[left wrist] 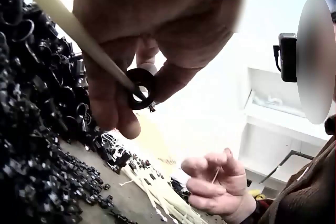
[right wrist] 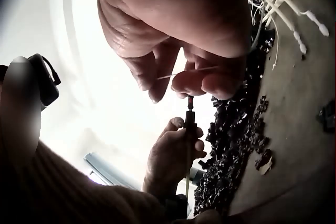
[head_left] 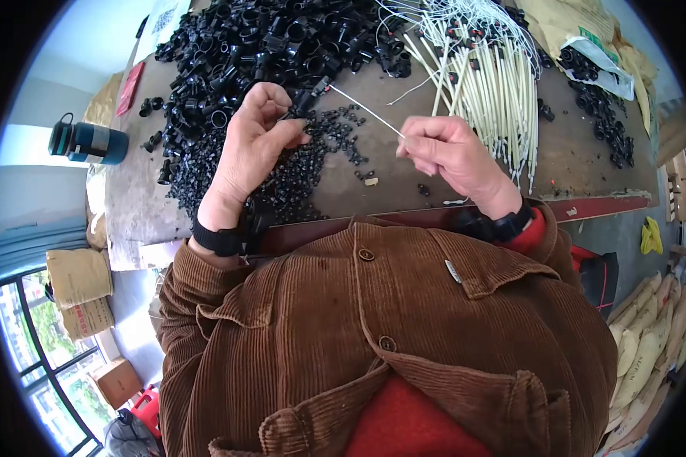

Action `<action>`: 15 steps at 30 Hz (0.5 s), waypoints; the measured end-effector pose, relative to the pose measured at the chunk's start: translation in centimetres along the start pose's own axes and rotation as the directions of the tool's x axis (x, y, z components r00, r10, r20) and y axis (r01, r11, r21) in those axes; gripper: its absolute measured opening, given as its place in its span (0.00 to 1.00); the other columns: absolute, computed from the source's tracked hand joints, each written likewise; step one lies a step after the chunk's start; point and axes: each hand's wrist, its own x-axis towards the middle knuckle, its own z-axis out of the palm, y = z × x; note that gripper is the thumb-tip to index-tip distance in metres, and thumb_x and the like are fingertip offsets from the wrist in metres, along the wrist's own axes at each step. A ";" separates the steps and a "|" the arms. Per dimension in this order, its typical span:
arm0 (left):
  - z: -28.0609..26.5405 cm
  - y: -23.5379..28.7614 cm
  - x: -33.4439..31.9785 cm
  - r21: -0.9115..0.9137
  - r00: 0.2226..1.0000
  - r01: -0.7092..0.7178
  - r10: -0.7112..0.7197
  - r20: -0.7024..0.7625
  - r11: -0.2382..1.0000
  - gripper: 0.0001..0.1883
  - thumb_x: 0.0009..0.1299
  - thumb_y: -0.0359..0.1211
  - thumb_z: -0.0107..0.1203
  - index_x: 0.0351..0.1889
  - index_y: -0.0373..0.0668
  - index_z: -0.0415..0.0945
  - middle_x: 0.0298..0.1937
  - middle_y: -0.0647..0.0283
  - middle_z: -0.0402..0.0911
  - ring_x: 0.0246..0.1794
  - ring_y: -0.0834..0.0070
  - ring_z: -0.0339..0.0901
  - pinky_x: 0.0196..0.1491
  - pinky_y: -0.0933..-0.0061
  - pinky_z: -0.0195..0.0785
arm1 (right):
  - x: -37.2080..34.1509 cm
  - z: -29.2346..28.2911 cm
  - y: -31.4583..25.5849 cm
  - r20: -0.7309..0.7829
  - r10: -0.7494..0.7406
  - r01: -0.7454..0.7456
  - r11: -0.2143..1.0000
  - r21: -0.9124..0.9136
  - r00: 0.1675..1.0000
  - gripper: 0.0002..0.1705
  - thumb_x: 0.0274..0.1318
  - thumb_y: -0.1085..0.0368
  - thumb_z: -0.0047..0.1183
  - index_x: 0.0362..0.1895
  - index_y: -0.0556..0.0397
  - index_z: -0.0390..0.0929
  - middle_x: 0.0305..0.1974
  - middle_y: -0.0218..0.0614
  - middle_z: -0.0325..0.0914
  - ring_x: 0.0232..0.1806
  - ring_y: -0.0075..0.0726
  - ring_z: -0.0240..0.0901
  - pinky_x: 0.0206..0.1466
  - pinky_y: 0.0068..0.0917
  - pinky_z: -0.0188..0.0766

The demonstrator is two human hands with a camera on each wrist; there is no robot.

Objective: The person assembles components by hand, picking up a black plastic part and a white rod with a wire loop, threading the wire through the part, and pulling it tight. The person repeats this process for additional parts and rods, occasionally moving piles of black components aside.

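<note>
My left hand pinches a black tubular fitting above the heap of small black parts. In the left wrist view the fitting's round opening shows between thumb and fingers, with a pale rod running to it. A thin white cord stretches from the fitting's red-tipped end to my right hand, which pinches it between thumb and curled fingers. In the right wrist view the cord crosses between the fingertips, and the left hand grips the fitting beyond.
Large black fittings are piled at the back left, small black parts nearer. A bundle of pale rods with white cords lies at right. A dark bottle stands left; a bag of black parts lies back right.
</note>
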 end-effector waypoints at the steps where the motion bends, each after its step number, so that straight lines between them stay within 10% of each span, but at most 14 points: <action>1: 0.1 0.1 -0.1 0.010 0.999 0.020 -0.021 0.024 1.000 0.09 0.66 0.20 0.50 0.42 0.40 0.68 0.38 0.65 0.74 0.34 0.82 0.76 0.37 0.83 0.71 | 0.3 0.3 -0.1 0.003 -0.002 0.002 1.000 0.002 1.000 0.11 0.62 0.64 0.53 0.32 0.58 0.81 0.35 0.34 0.79 0.24 0.19 0.65 0.30 0.16 0.64; 4: 1.5 0.0 -0.2 0.028 0.993 0.065 -0.068 0.095 0.997 0.08 0.66 0.20 0.50 0.41 0.40 0.68 0.35 0.67 0.73 0.32 0.83 0.76 0.36 0.84 0.70 | 1.5 2.2 -0.2 -0.155 -0.207 0.206 0.978 -0.028 0.966 0.07 0.59 0.67 0.54 0.32 0.56 0.81 0.35 0.32 0.80 0.22 0.18 0.63 0.29 0.12 0.63; 9: 3.0 -0.5 -0.7 0.152 0.931 0.019 -0.073 0.357 0.988 0.05 0.65 0.21 0.48 0.37 0.39 0.70 0.31 0.71 0.72 0.30 0.85 0.73 0.34 0.85 0.67 | 2.6 2.4 0.1 -0.155 0.011 -0.004 0.999 0.046 0.988 0.07 0.59 0.67 0.55 0.32 0.57 0.82 0.37 0.33 0.81 0.25 0.19 0.66 0.30 0.16 0.66; 15: 2.5 -0.5 -1.3 0.203 0.915 0.124 -0.191 0.356 0.971 0.05 0.68 0.30 0.48 0.36 0.39 0.72 0.26 0.73 0.69 0.27 0.85 0.69 0.32 0.84 0.65 | 1.5 3.2 0.8 0.057 -0.383 0.342 0.736 -0.584 0.922 0.06 0.57 0.66 0.56 0.30 0.56 0.80 0.27 0.32 0.77 0.24 0.26 0.70 0.27 0.23 0.66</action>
